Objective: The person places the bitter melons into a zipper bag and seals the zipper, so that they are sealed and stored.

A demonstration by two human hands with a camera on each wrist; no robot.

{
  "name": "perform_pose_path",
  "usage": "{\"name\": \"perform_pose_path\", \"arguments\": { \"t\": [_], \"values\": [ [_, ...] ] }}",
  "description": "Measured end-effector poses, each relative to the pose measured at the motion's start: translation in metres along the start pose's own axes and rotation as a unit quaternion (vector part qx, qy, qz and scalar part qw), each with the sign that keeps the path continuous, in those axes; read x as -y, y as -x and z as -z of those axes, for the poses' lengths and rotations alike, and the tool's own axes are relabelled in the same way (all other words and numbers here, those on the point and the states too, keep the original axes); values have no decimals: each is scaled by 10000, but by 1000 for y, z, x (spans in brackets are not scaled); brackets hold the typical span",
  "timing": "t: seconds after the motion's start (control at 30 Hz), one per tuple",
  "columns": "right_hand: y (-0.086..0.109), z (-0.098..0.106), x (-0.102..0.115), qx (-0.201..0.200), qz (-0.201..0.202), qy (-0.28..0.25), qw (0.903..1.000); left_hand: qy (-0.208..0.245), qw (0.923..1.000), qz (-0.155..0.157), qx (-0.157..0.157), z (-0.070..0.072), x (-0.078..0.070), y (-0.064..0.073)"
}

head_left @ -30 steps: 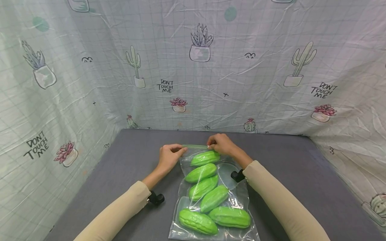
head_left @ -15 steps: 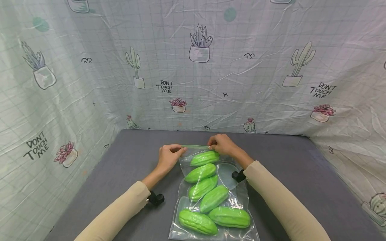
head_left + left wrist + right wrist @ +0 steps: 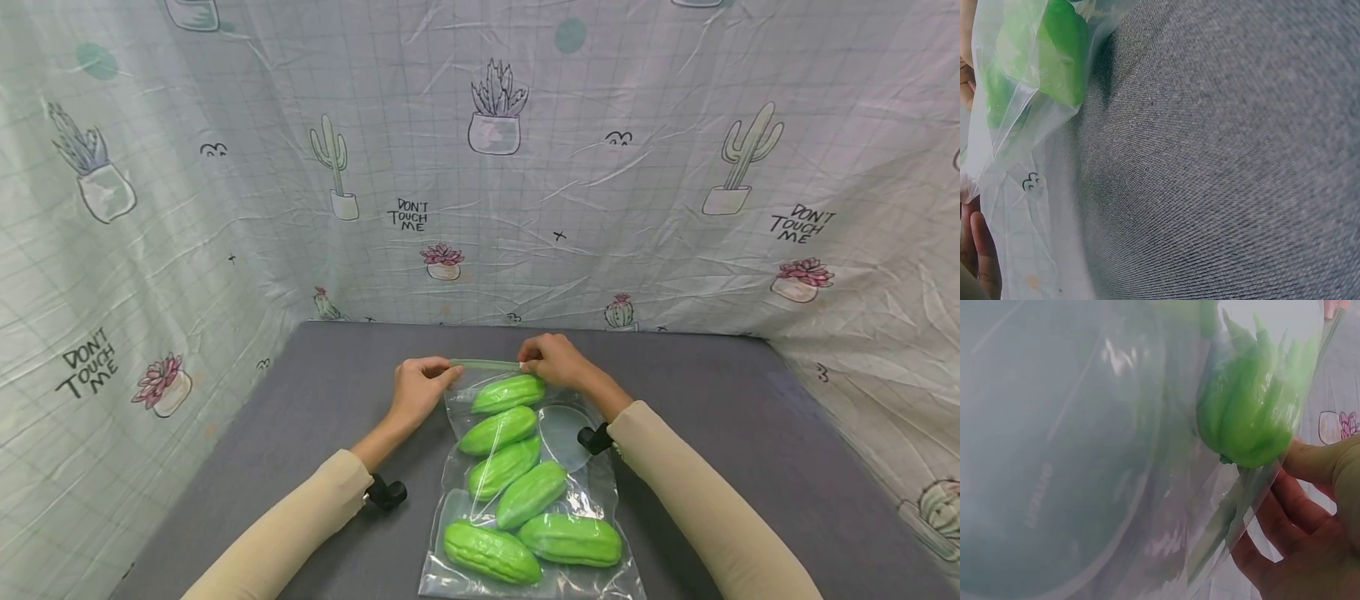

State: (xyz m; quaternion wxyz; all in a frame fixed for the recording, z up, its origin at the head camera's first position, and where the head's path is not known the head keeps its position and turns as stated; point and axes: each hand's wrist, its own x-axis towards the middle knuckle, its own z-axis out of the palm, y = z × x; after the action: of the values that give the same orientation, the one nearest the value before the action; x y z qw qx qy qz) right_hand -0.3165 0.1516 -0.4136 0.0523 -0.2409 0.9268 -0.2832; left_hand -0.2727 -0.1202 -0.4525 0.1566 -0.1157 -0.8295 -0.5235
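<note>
A large clear zip bag [image 3: 585, 579] lies on the grey tabletop, its green zip strip [image 3: 487, 364] at the far end. Inside are several green ridged gourds [image 3: 498, 429] that look like bitter melons. My left hand [image 3: 422, 387] pinches the strip's left end between thumb and fingers. At the right, my right hand [image 3: 555, 360] pinches the strip by a small white piece. In the right wrist view, one gourd [image 3: 1250, 406] hangs close above the thumb, behind the film. The left wrist view catches only the edge of the left hand [image 3: 982, 253] beside the raised bag mouth.
A pale round piece [image 3: 562, 437] with faint lettering shows through the film on the right. Another pale rounded shape [image 3: 453, 504] shows at the lower left. A printed cloth [image 3: 495, 233] hangs behind the dark grey tabletop [image 3: 337, 367] and along both sides.
My right hand has slid slightly to the right along the zip strip, with the white piece, so more of the strip shows between the hands. The gourds keep their places.
</note>
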Motion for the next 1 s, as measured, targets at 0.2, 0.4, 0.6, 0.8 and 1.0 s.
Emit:
{"name": "perform_pose_path", "arguments": {
  "t": [0.2,0.4,0.6,0.8,1.0],
  "values": [
    [1,-2,-2,-5,-1,-185,9998,19,10000,-40,-3,1,0,-1],
    [2,-1,-3,-27,36,-238,9997,24,10000,-84,10,1,0,-1],
    [1,0,-2,3,11,-170,9999,-6,10000,-66,23,0,1,-1],
    [1,1,-3,32,6,-113,9999,1,10000,-62,-36,0,1,0],
    [2,2,-5,74,64,-110,9999,-44,10000,-49,-42,-1,2,-1]
  ]
}}
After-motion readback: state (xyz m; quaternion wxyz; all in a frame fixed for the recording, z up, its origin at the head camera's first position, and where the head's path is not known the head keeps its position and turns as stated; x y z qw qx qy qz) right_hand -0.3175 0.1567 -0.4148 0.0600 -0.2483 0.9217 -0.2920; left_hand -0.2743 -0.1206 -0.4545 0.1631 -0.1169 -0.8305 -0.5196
